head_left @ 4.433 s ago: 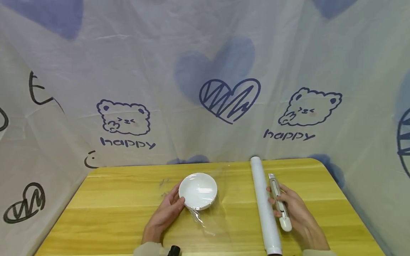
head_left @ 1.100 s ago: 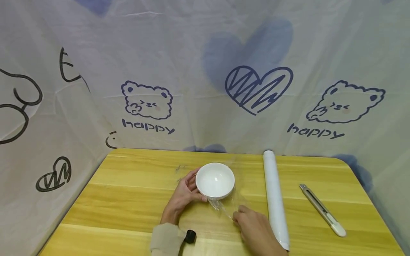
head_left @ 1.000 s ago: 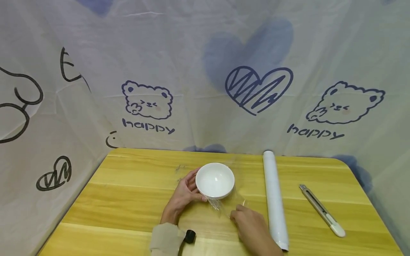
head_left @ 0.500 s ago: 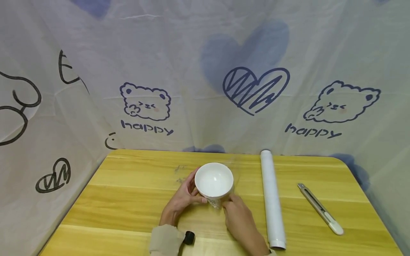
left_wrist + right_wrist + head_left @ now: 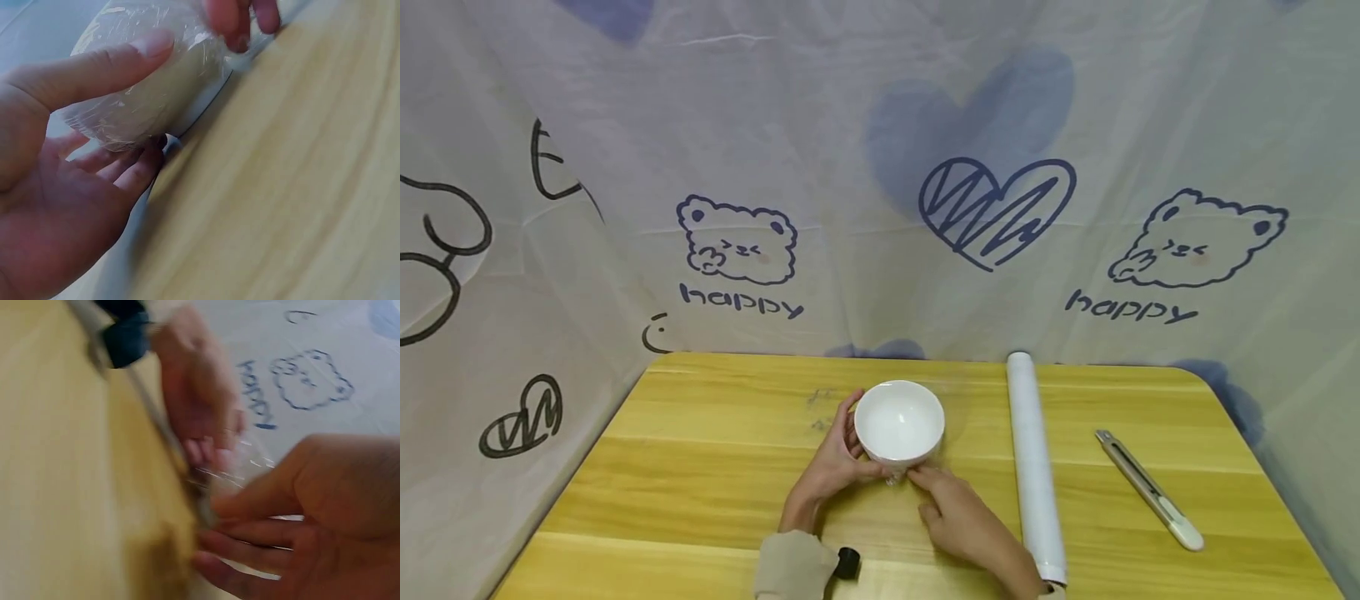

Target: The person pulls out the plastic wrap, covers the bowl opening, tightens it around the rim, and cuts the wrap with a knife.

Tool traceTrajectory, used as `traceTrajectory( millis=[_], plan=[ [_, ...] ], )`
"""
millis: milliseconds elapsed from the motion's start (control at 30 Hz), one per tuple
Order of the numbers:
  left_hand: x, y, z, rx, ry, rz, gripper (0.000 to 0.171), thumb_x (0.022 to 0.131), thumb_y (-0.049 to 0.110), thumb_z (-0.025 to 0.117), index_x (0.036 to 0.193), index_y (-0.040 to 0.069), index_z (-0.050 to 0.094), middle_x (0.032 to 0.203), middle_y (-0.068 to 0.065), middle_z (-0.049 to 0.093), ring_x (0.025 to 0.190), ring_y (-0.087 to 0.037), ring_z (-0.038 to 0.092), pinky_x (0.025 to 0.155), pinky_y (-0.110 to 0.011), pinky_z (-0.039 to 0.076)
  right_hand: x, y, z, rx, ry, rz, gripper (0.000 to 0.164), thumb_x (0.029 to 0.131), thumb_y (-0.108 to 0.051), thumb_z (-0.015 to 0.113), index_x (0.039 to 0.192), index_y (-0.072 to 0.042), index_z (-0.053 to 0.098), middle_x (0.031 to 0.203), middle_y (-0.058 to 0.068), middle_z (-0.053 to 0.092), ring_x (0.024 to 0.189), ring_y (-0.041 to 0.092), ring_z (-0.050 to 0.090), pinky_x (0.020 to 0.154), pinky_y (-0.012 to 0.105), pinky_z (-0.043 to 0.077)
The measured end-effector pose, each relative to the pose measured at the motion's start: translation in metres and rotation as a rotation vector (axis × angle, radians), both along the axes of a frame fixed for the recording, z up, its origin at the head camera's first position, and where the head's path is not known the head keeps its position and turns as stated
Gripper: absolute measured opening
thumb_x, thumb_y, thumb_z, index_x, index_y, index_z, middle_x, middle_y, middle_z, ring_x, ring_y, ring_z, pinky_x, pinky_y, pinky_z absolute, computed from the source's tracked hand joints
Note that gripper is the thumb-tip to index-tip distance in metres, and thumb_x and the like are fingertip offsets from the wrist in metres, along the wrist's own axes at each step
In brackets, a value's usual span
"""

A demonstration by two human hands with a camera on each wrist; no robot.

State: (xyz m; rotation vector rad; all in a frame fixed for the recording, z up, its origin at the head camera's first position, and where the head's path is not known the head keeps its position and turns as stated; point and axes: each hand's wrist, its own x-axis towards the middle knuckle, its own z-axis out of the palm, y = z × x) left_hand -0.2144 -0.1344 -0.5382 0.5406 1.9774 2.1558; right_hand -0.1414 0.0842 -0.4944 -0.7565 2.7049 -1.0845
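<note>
A white bowl [image 5: 898,421] wrapped underneath in clear plastic wrap [image 5: 119,119] is held near the middle of the table. My left hand [image 5: 835,464] grips its left side, thumb along the wrapped side and fingers beneath, as the left wrist view shows. At the bowl's near right side is my right hand [image 5: 958,512], its fingertips pressed to the crinkled wrap. The fingers of that hand [image 5: 250,534] look fairly straight and slightly spread in the blurred right wrist view. A small crumple of wrap pokes out between both hands below the bowl.
A white roll [image 5: 1033,467] lies lengthwise right of the hands. Farther right rests a utility knife [image 5: 1150,492], its tip towards the back. The wooden table [image 5: 700,483] ends at a printed cloth backdrop [image 5: 850,275].
The knife has left the right hand and lies on the table. The right hand has drawn wrap from below right up to the bowl's near side; the bowl now tilts slightly.
</note>
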Motion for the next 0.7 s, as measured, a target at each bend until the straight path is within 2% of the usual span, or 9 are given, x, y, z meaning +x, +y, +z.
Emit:
traceTrajectory(
  millis=[67, 100, 233, 267, 333, 433, 500, 600, 700],
  plan=[
    [-0.001, -0.001, -0.001, 0.025, -0.009, -0.023, 0.117, 0.060, -0.020, 0.077, 0.151, 0.013, 0.011, 0.149, -0.018, 0.027, 0.134, -0.034, 0.033, 0.104, -0.032, 0.038, -0.001, 0.008, 0.006, -0.077, -0.084, -0.007, 0.036, 0.089, -0.001, 0.059, 0.125, 0.004, 0.058, 0.126, 0.017, 0.058, 0.116, 0.032, 0.054, 0.095, 0.044, 0.046],
    [-0.001, -0.001, -0.001, 0.030, -0.011, -0.034, 0.117, 0.061, -0.020, 0.077, 0.151, 0.012, 0.010, 0.150, -0.017, 0.025, 0.135, -0.033, 0.032, 0.104, -0.031, 0.037, -0.003, 0.012, 0.008, -0.117, -0.114, -0.043, 0.033, 0.089, -0.001, 0.059, 0.121, 0.003, 0.061, 0.120, 0.017, 0.062, 0.109, 0.030, 0.059, 0.090, 0.040, 0.050],
    [-0.002, -0.003, 0.000, 0.016, -0.027, -0.067, 0.116, 0.065, -0.017, 0.076, 0.152, 0.011, 0.005, 0.154, -0.014, 0.018, 0.139, -0.031, 0.025, 0.107, -0.028, 0.031, -0.010, 0.022, 0.010, -0.302, -0.154, -0.318, 0.023, 0.088, 0.001, 0.058, 0.111, 0.001, 0.064, 0.101, 0.015, 0.067, 0.083, 0.022, 0.067, 0.066, 0.029, 0.055],
    [-0.002, -0.004, 0.001, 0.017, -0.033, -0.075, 0.116, 0.066, -0.018, 0.075, 0.153, 0.011, 0.004, 0.155, -0.013, 0.016, 0.139, -0.031, 0.023, 0.107, -0.029, 0.030, -0.011, 0.023, 0.010, -0.341, -0.160, -0.383, 0.025, 0.088, 0.002, 0.057, 0.113, 0.001, 0.061, 0.103, 0.017, 0.066, 0.084, 0.023, 0.067, 0.068, 0.030, 0.055],
    [-0.001, -0.006, 0.002, 0.019, -0.043, -0.090, 0.114, 0.068, -0.018, 0.073, 0.153, 0.011, 0.002, 0.156, -0.015, 0.014, 0.140, -0.032, 0.021, 0.107, -0.031, 0.031, -0.013, 0.024, 0.008, -0.418, -0.206, -0.448, 0.034, 0.090, 0.000, 0.055, 0.124, 0.002, 0.052, 0.116, 0.025, 0.059, 0.096, 0.028, 0.064, 0.073, 0.034, 0.055],
    [-0.002, -0.010, 0.003, 0.030, -0.056, -0.104, 0.110, 0.072, -0.020, 0.069, 0.153, 0.010, 0.001, 0.156, -0.015, 0.011, 0.140, -0.033, 0.019, 0.107, -0.035, 0.032, -0.014, 0.023, 0.005, -0.589, -0.359, -0.440, 0.052, 0.093, -0.001, 0.051, 0.141, -0.001, 0.031, 0.136, 0.034, 0.038, 0.116, 0.040, 0.051, 0.084, 0.042, 0.053],
    [-0.002, -0.013, 0.003, 0.037, -0.055, -0.107, 0.106, 0.074, -0.023, 0.065, 0.153, 0.010, 0.001, 0.157, -0.014, 0.009, 0.140, -0.033, 0.019, 0.107, -0.037, 0.031, -0.015, 0.023, 0.004, -0.748, -0.467, -0.433, 0.060, 0.093, 0.000, 0.050, 0.145, -0.003, 0.020, 0.140, 0.037, 0.025, 0.123, 0.045, 0.041, 0.088, 0.045, 0.051],
    [-0.001, -0.015, 0.004, 0.042, -0.065, -0.119, 0.106, 0.075, -0.025, 0.061, 0.153, 0.013, 0.000, 0.158, -0.010, 0.007, 0.141, -0.030, 0.018, 0.109, -0.038, 0.028, -0.018, 0.023, 0.002, -0.964, -0.566, -0.490, 0.065, 0.093, 0.000, 0.050, 0.146, -0.007, 0.013, 0.142, 0.033, 0.023, 0.127, 0.043, 0.035, 0.095, 0.047, 0.046],
    [0.000, -0.014, 0.007, 0.039, -0.084, -0.143, 0.117, 0.071, -0.023, 0.067, 0.152, 0.017, -0.006, 0.158, -0.007, 0.003, 0.142, -0.025, 0.014, 0.110, -0.034, 0.024, -0.022, 0.025, 0.000, -1.141, -0.637, -0.544, 0.069, 0.092, 0.001, 0.050, 0.146, -0.008, 0.009, 0.142, 0.029, 0.028, 0.129, 0.038, 0.034, 0.100, 0.047, 0.041]
  ],
)
